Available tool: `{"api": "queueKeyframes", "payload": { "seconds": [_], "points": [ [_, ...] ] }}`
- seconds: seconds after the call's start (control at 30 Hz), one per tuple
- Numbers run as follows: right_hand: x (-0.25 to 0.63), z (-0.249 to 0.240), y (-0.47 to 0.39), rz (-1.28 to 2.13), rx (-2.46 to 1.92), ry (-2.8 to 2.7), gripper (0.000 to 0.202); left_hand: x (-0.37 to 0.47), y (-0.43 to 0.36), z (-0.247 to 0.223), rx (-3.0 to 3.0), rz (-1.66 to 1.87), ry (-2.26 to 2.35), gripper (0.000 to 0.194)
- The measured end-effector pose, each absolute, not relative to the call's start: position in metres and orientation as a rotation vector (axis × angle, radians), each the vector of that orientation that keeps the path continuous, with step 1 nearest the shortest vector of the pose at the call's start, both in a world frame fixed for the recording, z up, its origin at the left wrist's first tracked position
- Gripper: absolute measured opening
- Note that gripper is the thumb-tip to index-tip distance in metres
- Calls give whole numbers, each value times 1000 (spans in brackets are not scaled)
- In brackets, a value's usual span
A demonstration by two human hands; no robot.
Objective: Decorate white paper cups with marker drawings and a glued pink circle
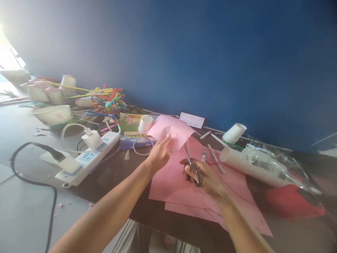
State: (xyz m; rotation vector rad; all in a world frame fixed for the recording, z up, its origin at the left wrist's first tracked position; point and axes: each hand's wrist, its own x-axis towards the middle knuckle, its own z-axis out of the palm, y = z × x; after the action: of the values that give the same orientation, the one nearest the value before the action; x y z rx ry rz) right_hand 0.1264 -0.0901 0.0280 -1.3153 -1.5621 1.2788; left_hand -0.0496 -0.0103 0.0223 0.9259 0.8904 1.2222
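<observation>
My left hand [161, 154] pinches the near edge of a pink sheet of paper [171, 128], which is held up and bows over the table. In my right hand [202, 177] is a pair of scissors [194, 170], with fingers through the dark handles and blades pointing up beside the sheet's right edge. Whether the blades touch the paper I cannot tell. Larger pink sheets [168, 186] lie flat beneath both hands. A marker [204, 156] and a thin white stick [216, 159] rest on them, just beyond my right hand.
A power strip [89, 158] with plugs and cables sits at left. Behind it are pipe cleaners [113, 100] and a white bowl [52, 115]. A paper cup [145, 124] and a timer display [192, 120] stand at the back. Stacked paper cups [252, 165] and a red object [295, 202] lie right.
</observation>
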Motion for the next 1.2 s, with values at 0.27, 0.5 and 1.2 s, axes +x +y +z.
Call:
{"api": "queueKeyframes", "payload": {
  "seconds": [0.27, 0.5, 1.2],
  "points": [
    [119, 24, -93, 1126, -1300, -1515, 43, -44, -18, 15, 1360, 1259, 987, 46],
    [113, 24, -95, 1122, -1321, -1463, 43, -40, -20, 16, 1377, 1208, 1009, 54],
    [107, 25, -96, 1042, -1357, -1468, 37, -32, -20, 14, 1343, 1190, 1098, 43]
  ]
}}
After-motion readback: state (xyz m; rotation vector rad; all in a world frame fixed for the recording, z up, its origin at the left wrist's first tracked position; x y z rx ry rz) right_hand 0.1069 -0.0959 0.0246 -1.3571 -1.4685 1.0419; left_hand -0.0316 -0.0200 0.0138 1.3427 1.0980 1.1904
